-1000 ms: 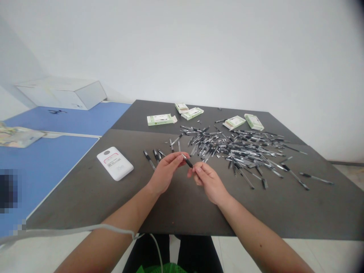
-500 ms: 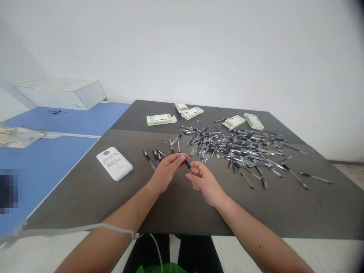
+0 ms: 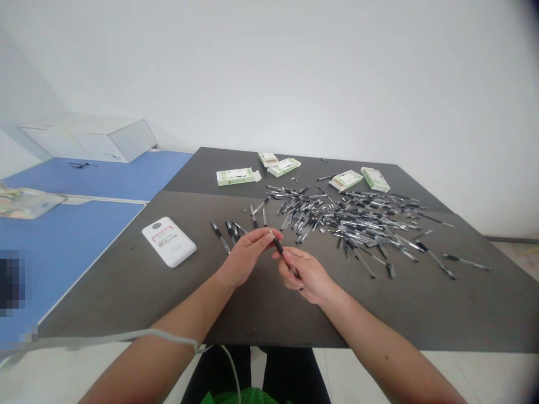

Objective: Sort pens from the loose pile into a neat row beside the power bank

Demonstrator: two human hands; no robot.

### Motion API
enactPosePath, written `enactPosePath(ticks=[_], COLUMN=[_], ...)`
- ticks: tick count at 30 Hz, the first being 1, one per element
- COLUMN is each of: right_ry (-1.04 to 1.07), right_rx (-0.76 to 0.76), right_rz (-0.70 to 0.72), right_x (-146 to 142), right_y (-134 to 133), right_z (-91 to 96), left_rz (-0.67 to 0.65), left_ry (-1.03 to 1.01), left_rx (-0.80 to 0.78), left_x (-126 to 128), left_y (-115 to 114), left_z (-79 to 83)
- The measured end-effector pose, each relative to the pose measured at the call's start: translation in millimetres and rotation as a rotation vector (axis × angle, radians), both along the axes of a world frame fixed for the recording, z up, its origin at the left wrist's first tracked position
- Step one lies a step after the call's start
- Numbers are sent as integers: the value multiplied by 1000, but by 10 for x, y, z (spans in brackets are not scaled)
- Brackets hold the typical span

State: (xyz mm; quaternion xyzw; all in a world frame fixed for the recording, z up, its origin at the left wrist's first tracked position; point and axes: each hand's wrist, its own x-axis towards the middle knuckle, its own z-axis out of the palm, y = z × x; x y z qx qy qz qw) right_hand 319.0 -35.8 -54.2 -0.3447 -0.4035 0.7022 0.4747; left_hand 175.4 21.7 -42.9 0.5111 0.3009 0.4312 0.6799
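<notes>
A black-gripped pen point(image 3: 277, 243) is held between my two hands above the dark table point(image 3: 177, 303), its tip end pointing up and left. The fingers of my left hand point(image 3: 248, 252) pinch it near the upper end. My right hand point(image 3: 305, 273) is closed around the lower part, and a dark end shows below its fingers. Several pens point(image 3: 229, 230) lie just beyond my left hand. A large heap of clear and black pens point(image 3: 357, 219) spreads over the table beyond my right hand.
Small green-and-white boxes point(image 3: 238, 177) lie along the table's far side, in front of the white wall. A white tablet-shaped device point(image 3: 169, 242) lies at the left. A white carton point(image 3: 90, 137) stands on the blue table point(image 3: 96, 235). A pale cable point(image 3: 126, 335) crosses by my left forearm.
My right hand has shifted slightly down along the pen and wrapped its fingers around the lower part. My left hand has stayed nearly in place.
</notes>
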Motion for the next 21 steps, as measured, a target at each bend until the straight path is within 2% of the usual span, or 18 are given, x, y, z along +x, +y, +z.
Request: enactPosePath(ticks=[1, 5, 6, 11, 14, 16, 18, 21], right_ry=[-2, -182, -179, 106, 132, 82, 29, 4], right_rx=[0, 55, 48, -74, -75, -31, 27, 116], right_rz=[-2, -227, -223, 63, 86, -17, -213, -513], right_x=[-5, -34, -36, -18, 7, 55, 145, 336], right_y=[1, 16, 16, -13, -4, 32, 90, 195], right_z=[0, -8, -7, 27, 38, 47, 66, 107], left_rz=[4, 35, 21, -63, -47, -20, 24, 99], left_ry=[4, 76, 80, -14, -20, 12, 132, 556], left_rx=[2, 57, 63, -5, -59, -50, 39, 314], left_x=[-1, 1, 1, 22, 47, 59, 69, 129], left_y=[0, 2, 0, -32, -38, 1, 104, 396], left_z=[-7, -27, -26, -12, 0, 35, 100, 199])
